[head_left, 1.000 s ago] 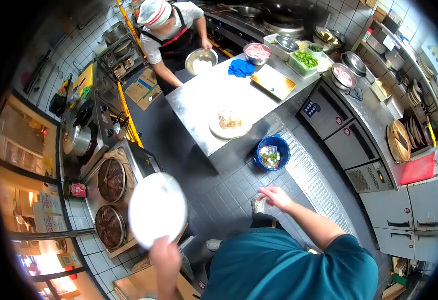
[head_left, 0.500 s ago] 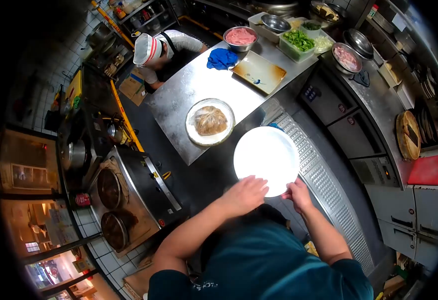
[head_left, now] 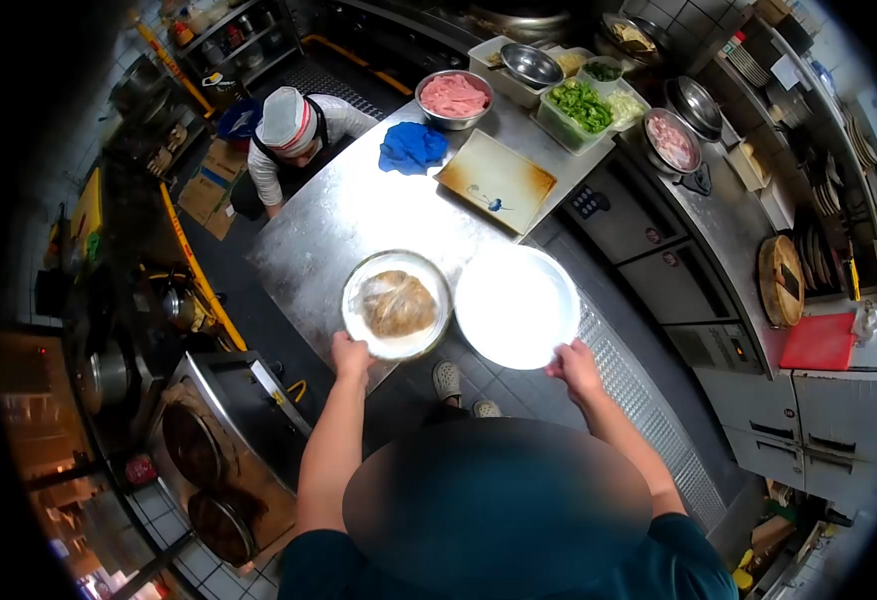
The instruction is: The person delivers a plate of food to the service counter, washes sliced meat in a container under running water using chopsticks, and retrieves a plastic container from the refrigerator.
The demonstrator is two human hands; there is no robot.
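White plate (head_left: 515, 306), round, beside crinkled plastic-bagged food (head_left: 398, 303).

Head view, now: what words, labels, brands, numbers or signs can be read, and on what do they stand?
No text can be read.
Round red-and-white stickers on the dark metal cabinet doors: too small.
Long yellow bar: faint marks, too blurred.
Red cylindrical can: too blurred.
White paper sheet by the upper-right shelf: too small.
Round white dish and round clear-rimmed dish: no lettering visible.
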